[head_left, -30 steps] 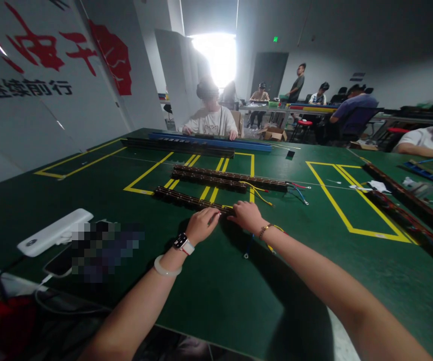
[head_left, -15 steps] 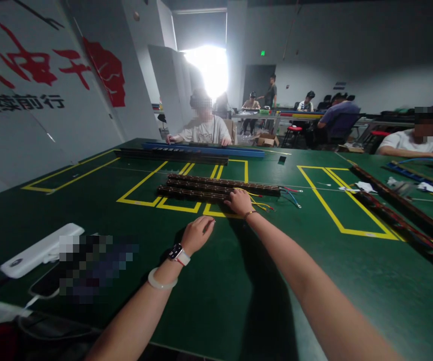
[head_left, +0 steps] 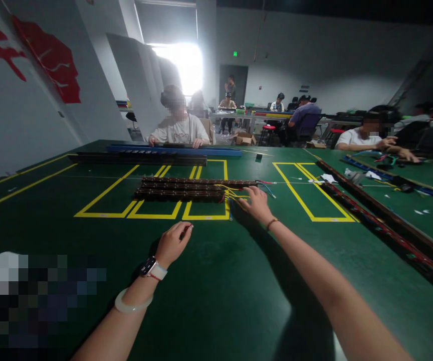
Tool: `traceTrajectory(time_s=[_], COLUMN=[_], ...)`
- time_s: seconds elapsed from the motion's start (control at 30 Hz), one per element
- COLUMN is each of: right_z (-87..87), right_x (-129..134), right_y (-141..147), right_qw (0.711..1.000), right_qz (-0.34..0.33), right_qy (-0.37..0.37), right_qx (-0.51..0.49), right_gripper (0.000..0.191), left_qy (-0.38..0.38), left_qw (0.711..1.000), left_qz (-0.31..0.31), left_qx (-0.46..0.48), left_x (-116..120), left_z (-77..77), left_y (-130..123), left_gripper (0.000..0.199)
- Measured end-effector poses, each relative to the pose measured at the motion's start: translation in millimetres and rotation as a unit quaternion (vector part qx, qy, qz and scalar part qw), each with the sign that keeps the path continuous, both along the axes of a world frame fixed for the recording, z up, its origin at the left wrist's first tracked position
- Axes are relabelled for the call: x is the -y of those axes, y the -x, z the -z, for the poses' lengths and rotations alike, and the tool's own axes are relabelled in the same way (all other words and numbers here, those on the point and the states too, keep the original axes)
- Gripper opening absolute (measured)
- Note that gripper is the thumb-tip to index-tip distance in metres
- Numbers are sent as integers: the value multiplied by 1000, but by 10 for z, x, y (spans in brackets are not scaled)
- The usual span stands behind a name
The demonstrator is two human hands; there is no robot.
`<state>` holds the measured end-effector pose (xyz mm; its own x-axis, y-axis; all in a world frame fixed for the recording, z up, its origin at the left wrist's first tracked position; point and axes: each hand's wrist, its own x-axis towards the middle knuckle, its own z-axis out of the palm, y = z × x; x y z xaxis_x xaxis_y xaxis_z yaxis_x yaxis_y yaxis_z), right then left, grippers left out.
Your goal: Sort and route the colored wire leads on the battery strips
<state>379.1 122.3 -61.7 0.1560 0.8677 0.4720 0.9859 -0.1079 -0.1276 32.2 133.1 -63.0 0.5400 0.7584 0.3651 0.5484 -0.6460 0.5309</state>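
Several long dark strips (head_left: 181, 190) lie side by side across the yellow tape marks on the green table. Yellow, red and blue wires (head_left: 235, 194) with metal lugs come out of their right ends. My right hand (head_left: 256, 203) is at these wires, its fingers apart and reaching over them; no firm grip on a wire can be made out. Nearer to me, my left hand (head_left: 174, 243), wearing a watch (head_left: 149, 265), rests in front of the strips with its fingers curled together at the tips. Something tiny shows at those fingertips, too small to name.
Behind the strips lie a blue channel (head_left: 220, 151) and dark bars (head_left: 137, 159), with a person's hands beside them. Long wired bars (head_left: 374, 228) and white scraps (head_left: 329, 178) are on the right. Blurred items sit at the left front.
The view has turned right. My right hand has moved from the top of the strips' right end to the wires, its fingers spreading. My left hand stays curled.
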Motion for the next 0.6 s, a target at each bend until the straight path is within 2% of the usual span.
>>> traceTrajectory(time_s=[0.07, 0.2, 0.27, 0.33, 0.37, 0.43, 0.53, 0.6], right_z=[-42, -91, -44, 43, 91, 170, 226, 239], right_x=[458, 1587, 2135, 2571, 2729, 2918, 2972, 2956], right_y=[-565, -1723, -2205, -2570, -2704, -2888, -3047, -3158], right_qw=[993, 960, 909, 863, 855, 860, 841, 821], right_qz=[112, 274, 406, 484, 494, 476, 506, 535], right_qy=[40, 49, 88, 142, 155, 174, 176, 198], right_qx=[14, 9, 37, 39, 42, 64, 75, 42], right_gripper=[53, 52, 52, 56, 58, 60, 68, 70], left_qy=[-5, -26, -21, -15, -13, -12, -12, -13], left_qw=[1000, 1000, 1000, 1000, 1000, 1000, 1000, 1000], left_qz=[-2, -5, 0, 2, 2, -3, -8, -13], left_qx=[-3, -10, -11, -12, -13, -16, -21, -23], left_x=[0, 17, 21, 20, 16, 8, -2, -3], left_z=[-4, -23, -30, -32, -32, -30, -29, -29], left_y=[-10, -34, -40, -41, -41, -37, -29, -23], left_gripper=[34, 36, 36, 37, 37, 36, 36, 36])
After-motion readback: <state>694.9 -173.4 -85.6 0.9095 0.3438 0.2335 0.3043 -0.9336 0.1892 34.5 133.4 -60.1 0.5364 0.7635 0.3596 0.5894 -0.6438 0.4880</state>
